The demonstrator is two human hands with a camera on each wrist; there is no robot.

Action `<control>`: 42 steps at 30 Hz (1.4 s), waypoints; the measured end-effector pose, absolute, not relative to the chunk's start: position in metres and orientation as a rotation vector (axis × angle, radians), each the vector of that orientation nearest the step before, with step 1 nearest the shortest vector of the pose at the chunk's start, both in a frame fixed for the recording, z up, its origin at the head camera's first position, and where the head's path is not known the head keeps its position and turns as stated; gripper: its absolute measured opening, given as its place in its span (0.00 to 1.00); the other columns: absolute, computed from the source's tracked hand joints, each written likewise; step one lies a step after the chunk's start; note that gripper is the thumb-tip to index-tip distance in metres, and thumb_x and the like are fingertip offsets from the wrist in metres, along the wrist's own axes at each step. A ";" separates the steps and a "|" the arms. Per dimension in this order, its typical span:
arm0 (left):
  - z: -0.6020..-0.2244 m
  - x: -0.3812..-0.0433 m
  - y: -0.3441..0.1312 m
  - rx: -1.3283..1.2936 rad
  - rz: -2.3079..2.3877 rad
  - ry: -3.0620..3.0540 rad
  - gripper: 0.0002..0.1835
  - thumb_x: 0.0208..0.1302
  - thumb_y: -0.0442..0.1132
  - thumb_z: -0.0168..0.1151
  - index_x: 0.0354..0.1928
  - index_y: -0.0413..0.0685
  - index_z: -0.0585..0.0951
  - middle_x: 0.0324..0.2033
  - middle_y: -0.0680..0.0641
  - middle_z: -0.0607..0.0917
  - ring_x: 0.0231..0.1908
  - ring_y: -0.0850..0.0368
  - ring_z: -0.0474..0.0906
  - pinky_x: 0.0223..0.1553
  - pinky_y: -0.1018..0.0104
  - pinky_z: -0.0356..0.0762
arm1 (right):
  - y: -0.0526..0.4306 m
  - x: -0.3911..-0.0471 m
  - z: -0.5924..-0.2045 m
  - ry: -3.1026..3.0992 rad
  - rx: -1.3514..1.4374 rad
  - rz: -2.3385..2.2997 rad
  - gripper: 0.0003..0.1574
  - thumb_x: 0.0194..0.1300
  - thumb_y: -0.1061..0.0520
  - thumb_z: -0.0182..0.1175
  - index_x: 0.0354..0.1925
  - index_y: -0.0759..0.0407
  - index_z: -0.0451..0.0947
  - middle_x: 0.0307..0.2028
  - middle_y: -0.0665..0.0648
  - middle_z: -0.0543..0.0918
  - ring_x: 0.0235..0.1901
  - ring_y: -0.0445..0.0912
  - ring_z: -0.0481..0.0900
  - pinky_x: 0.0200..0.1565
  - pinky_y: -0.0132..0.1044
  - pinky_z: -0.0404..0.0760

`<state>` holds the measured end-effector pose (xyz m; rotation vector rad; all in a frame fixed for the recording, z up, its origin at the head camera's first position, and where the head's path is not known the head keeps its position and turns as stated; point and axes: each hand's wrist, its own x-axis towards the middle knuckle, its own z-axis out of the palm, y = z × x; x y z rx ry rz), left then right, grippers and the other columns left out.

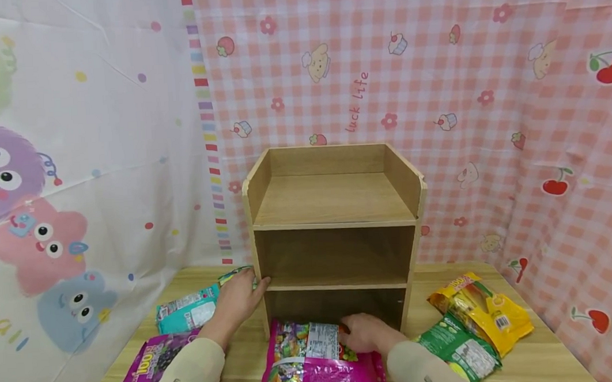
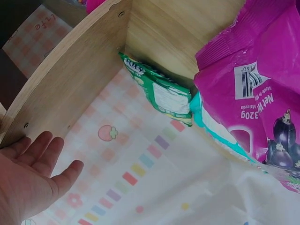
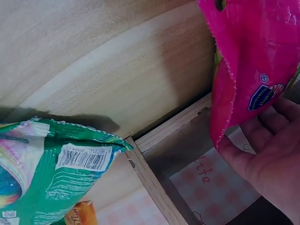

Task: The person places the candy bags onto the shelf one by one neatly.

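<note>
A wooden shelf unit (image 1: 334, 227) stands in the middle of the table, its compartments facing me. My left hand (image 1: 240, 295) is at its left side panel; in the left wrist view the fingers (image 2: 43, 154) lie loosely straight against the outer face of the wood. A bright pink candy bag (image 1: 331, 377) lies in front of the lowest compartment (image 1: 338, 304), its far end right at the opening. My right hand (image 1: 367, 333) grips the bag's far right part, with the thumb at the crimped edge and the other fingers behind it in the right wrist view.
Left of the shelf lie a purple bag (image 1: 151, 360), a turquoise bag (image 1: 187, 309) and a green bag (image 2: 164, 93). On the right, a yellow bag (image 1: 505, 319) overlaps another green bag (image 1: 456, 344). Patterned curtains (image 1: 350, 50) hang behind and at both sides.
</note>
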<state>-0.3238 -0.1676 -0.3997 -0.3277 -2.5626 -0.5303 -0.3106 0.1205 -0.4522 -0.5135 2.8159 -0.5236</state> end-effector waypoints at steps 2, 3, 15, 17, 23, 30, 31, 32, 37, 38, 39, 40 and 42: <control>-0.400 -0.324 -0.168 -0.329 -0.534 -2.562 0.16 0.70 0.48 0.61 0.38 0.40 0.81 0.32 0.41 0.84 0.33 0.41 0.83 0.32 0.47 0.79 | 0.120 -0.311 -0.451 2.805 -0.501 -0.527 0.32 0.70 0.48 0.58 0.63 0.67 0.73 0.61 0.67 0.76 0.65 0.63 0.68 0.65 0.56 0.65; -0.399 -0.323 -0.167 -0.326 -0.532 -2.565 0.16 0.70 0.49 0.61 0.38 0.40 0.81 0.32 0.42 0.83 0.32 0.41 0.83 0.32 0.47 0.79 | 0.119 -0.311 -0.450 2.801 -0.493 -0.530 0.32 0.70 0.48 0.58 0.63 0.67 0.73 0.61 0.67 0.76 0.65 0.63 0.68 0.65 0.56 0.64; -0.398 -0.324 -0.168 -0.315 -0.524 -2.589 0.16 0.69 0.49 0.61 0.37 0.42 0.80 0.31 0.44 0.82 0.33 0.41 0.82 0.33 0.47 0.79 | 0.115 -0.314 -0.447 2.822 -0.500 -0.543 0.32 0.65 0.51 0.63 0.60 0.71 0.74 0.58 0.68 0.77 0.62 0.64 0.70 0.64 0.56 0.66; -0.397 -0.323 -0.168 -0.313 -0.521 -2.597 0.16 0.69 0.50 0.61 0.36 0.41 0.80 0.31 0.44 0.82 0.33 0.41 0.82 0.33 0.47 0.79 | 0.114 -0.314 -0.446 2.823 -0.501 -0.560 0.32 0.65 0.51 0.64 0.60 0.71 0.74 0.58 0.68 0.77 0.62 0.64 0.70 0.64 0.56 0.66; -0.396 -0.322 -0.167 -0.314 -0.510 -2.622 0.17 0.70 0.50 0.61 0.35 0.41 0.79 0.31 0.44 0.82 0.31 0.43 0.82 0.33 0.48 0.80 | 0.115 -0.314 -0.437 2.804 -0.512 -0.593 0.34 0.63 0.53 0.66 0.59 0.73 0.73 0.58 0.70 0.77 0.62 0.65 0.70 0.64 0.57 0.66; -0.395 -0.322 -0.168 -0.315 -0.505 -2.631 0.17 0.70 0.50 0.61 0.35 0.40 0.79 0.29 0.45 0.81 0.28 0.46 0.80 0.30 0.51 0.79 | 0.115 -0.313 -0.422 2.759 -0.514 -0.579 0.28 0.58 0.54 0.70 0.52 0.70 0.79 0.50 0.65 0.81 0.54 0.61 0.77 0.57 0.56 0.74; -0.396 -0.322 -0.168 -0.316 -0.506 -2.631 0.17 0.70 0.50 0.61 0.35 0.40 0.79 0.29 0.45 0.81 0.28 0.46 0.80 0.30 0.51 0.79 | 0.115 -0.313 -0.421 2.748 -0.512 -0.578 0.26 0.58 0.55 0.71 0.50 0.69 0.80 0.48 0.63 0.82 0.52 0.60 0.79 0.56 0.56 0.75; -0.396 -0.322 -0.168 -0.317 -0.507 -2.631 0.18 0.70 0.50 0.61 0.35 0.40 0.79 0.29 0.45 0.80 0.28 0.47 0.80 0.30 0.52 0.78 | 0.115 -0.312 -0.419 2.739 -0.507 -0.579 0.24 0.57 0.55 0.71 0.49 0.69 0.81 0.46 0.62 0.83 0.49 0.58 0.80 0.55 0.56 0.76; -0.396 -0.322 -0.168 -0.316 -0.523 -2.633 0.17 0.70 0.49 0.61 0.33 0.40 0.79 0.27 0.46 0.79 0.26 0.49 0.78 0.29 0.53 0.77 | 0.115 -0.310 -0.411 2.702 -0.535 -0.646 0.15 0.58 0.57 0.71 0.43 0.64 0.85 0.35 0.55 0.84 0.37 0.49 0.82 0.49 0.52 0.80; -0.396 -0.322 -0.168 -0.317 -0.525 -2.631 0.17 0.70 0.49 0.61 0.33 0.41 0.79 0.27 0.46 0.79 0.27 0.48 0.78 0.29 0.52 0.77 | 0.115 -0.310 -0.409 2.705 -0.560 -0.664 0.14 0.59 0.58 0.71 0.42 0.63 0.85 0.34 0.54 0.84 0.36 0.47 0.81 0.48 0.51 0.81; -0.396 -0.322 -0.168 -0.317 -0.526 -2.628 0.17 0.70 0.49 0.61 0.33 0.41 0.79 0.28 0.46 0.80 0.27 0.48 0.79 0.29 0.52 0.77 | 0.115 -0.309 -0.407 2.708 -0.593 -0.683 0.11 0.59 0.58 0.70 0.40 0.62 0.86 0.31 0.52 0.84 0.33 0.45 0.81 0.46 0.49 0.82; -0.396 -0.322 -0.168 -0.317 -0.524 -2.624 0.17 0.70 0.49 0.61 0.33 0.41 0.79 0.28 0.46 0.80 0.27 0.47 0.79 0.30 0.52 0.78 | 0.115 -0.309 -0.406 2.721 -0.625 -0.690 0.09 0.59 0.58 0.70 0.39 0.61 0.86 0.30 0.51 0.84 0.31 0.44 0.80 0.44 0.48 0.82; -0.396 -0.322 -0.168 -0.319 -0.522 -2.618 0.17 0.70 0.49 0.61 0.34 0.41 0.79 0.28 0.45 0.80 0.28 0.46 0.80 0.31 0.51 0.78 | 0.115 -0.307 -0.402 2.762 -0.700 -0.682 0.05 0.59 0.58 0.71 0.35 0.58 0.87 0.27 0.49 0.84 0.29 0.43 0.79 0.42 0.45 0.81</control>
